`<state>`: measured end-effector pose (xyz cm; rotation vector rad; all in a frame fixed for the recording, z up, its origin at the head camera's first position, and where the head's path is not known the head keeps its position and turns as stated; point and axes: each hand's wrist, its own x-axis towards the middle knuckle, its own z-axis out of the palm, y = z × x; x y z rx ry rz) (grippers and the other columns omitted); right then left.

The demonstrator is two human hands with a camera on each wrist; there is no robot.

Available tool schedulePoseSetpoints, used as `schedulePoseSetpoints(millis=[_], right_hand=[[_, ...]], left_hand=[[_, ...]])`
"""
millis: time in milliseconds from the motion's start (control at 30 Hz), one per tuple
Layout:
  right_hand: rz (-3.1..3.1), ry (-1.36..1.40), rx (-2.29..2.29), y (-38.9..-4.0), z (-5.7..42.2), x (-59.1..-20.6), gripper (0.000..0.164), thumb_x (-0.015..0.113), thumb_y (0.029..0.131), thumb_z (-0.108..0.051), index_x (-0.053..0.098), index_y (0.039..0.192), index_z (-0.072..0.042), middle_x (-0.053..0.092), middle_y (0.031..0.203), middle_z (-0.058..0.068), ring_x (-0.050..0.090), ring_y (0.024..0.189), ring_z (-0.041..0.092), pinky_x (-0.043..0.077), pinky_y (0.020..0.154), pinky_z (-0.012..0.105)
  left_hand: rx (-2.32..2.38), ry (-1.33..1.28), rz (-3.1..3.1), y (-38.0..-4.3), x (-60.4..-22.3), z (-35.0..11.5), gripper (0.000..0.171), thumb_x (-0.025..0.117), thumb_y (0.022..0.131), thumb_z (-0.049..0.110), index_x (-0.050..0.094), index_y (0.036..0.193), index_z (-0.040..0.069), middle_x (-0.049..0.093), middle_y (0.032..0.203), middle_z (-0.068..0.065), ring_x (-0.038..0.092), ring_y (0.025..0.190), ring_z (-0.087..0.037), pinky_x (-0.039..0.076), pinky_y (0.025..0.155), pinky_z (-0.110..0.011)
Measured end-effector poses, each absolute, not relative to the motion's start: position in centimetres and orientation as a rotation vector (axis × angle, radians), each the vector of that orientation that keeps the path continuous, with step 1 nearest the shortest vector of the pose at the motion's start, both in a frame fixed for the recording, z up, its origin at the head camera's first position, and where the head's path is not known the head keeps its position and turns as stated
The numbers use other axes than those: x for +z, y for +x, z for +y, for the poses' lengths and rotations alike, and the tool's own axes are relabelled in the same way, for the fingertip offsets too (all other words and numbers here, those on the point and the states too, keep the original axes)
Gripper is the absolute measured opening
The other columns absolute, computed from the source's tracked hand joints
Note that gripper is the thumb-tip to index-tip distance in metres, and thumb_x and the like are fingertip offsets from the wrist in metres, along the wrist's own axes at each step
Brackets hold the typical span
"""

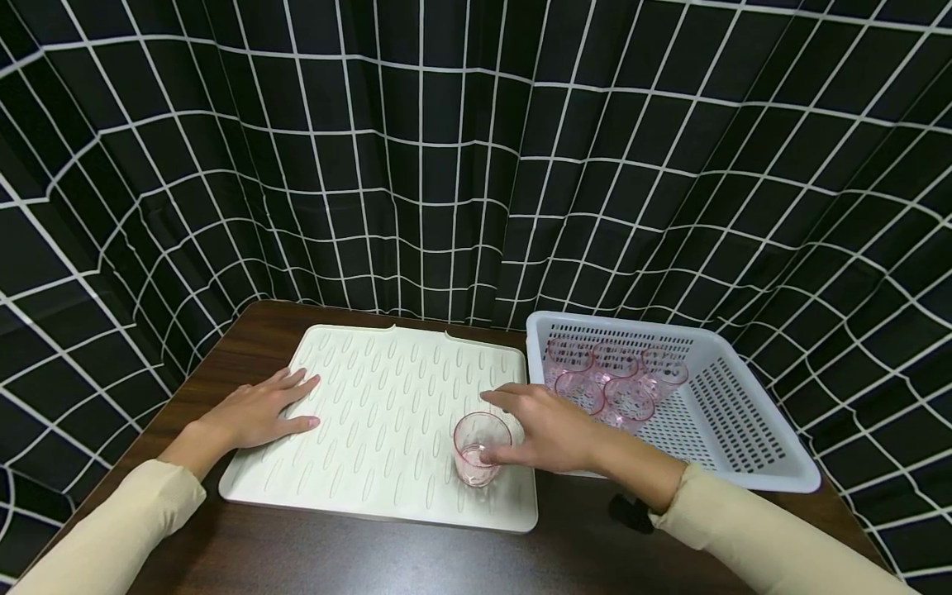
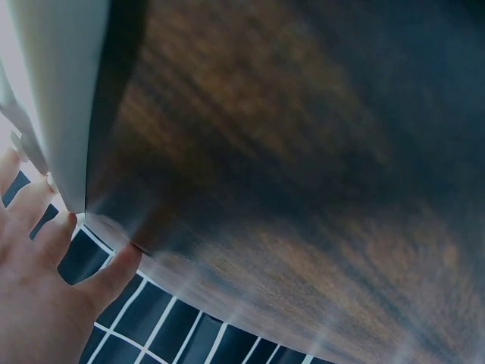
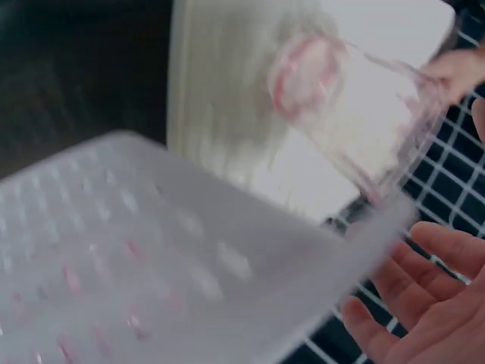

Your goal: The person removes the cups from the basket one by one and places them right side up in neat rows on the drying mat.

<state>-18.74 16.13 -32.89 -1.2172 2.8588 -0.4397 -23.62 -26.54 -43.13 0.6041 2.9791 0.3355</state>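
A clear pink-tinted glass (image 1: 476,471) stands on the white ridged drying mat (image 1: 372,413), near its right front corner, pink rim uppermost. Beside it is my right hand (image 1: 554,426), thumb at the glass's side and the other fingers spread loosely. In the right wrist view the fingers (image 3: 424,288) are apart from the glass (image 3: 341,114); whether the thumb touches it I cannot tell. My left hand (image 1: 256,409) rests on the mat's left edge, fingers spread and nothing held. The left wrist view shows that hand (image 2: 45,280) at the mat's edge.
To the right of the mat stands a white perforated plastic basket (image 1: 751,413), with several pink-rimmed glasses (image 1: 628,401) grouped in its left part. Under the right forearm lies a small black object (image 1: 630,514) on the dark wooden table (image 1: 335,554). A black gridded curtain (image 1: 446,165) hangs behind.
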Motion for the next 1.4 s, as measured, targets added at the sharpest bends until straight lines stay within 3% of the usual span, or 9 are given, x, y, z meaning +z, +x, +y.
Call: schedulePoseSetpoints(millis=[267, 567, 933, 1400], right_hand=[[2.909, -1.019, -0.646, -20.2, 19.4, -29.6, 0.079, 0.079, 0.083, -0.047, 0.051, 0.143, -0.003, 0.058, 0.139, 0.014, 0.057, 0.126, 0.030, 0.045, 0.103, 0.051], [2.971, -0.751, -0.868, -23.3, 26.1, -28.2, 0.080, 0.083, 0.083, -0.029, 0.045, 0.146, 0.002, 0.048, 0.148, 0.021, 0.048, 0.133, 0.041, 0.038, 0.105, 0.060], [2.993, -0.416, -0.890, -25.7, 33.5, -30.0, 0.087, 0.076, 0.090, -0.035, 0.030, 0.151, 0.007, 0.034, 0.153, 0.030, 0.039, 0.135, 0.052, 0.036, 0.105, 0.063], [2.846, -0.118, -0.735, -26.8, 37.4, -32.3, 0.102, 0.077, 0.087, -0.040, 0.018, 0.152, 0.012, 0.019, 0.154, 0.040, 0.018, 0.140, 0.060, 0.023, 0.107, 0.070]], left_hand=[[0.334, 0.612, 2.981, -23.6, -43.2, -26.6, 0.082, 0.052, 0.092, 0.068, 0.044, 0.151, 0.012, 0.037, 0.155, -0.023, 0.029, 0.142, -0.049, 0.030, 0.099, -0.075], [0.335, 0.613, 2.980, -23.6, -43.1, -26.5, 0.082, 0.053, 0.092, 0.067, 0.043, 0.151, 0.011, 0.037, 0.155, -0.024, 0.029, 0.142, -0.049, 0.030, 0.099, -0.075], [0.334, 0.612, 2.976, -23.5, -43.2, -26.6, 0.082, 0.053, 0.092, 0.066, 0.043, 0.151, 0.011, 0.037, 0.155, -0.024, 0.029, 0.142, -0.050, 0.030, 0.099, -0.075], [0.337, 0.609, 2.981, -23.5, -43.1, -26.5, 0.081, 0.053, 0.092, 0.066, 0.043, 0.151, 0.011, 0.037, 0.155, -0.023, 0.029, 0.142, -0.049, 0.030, 0.099, -0.075]])
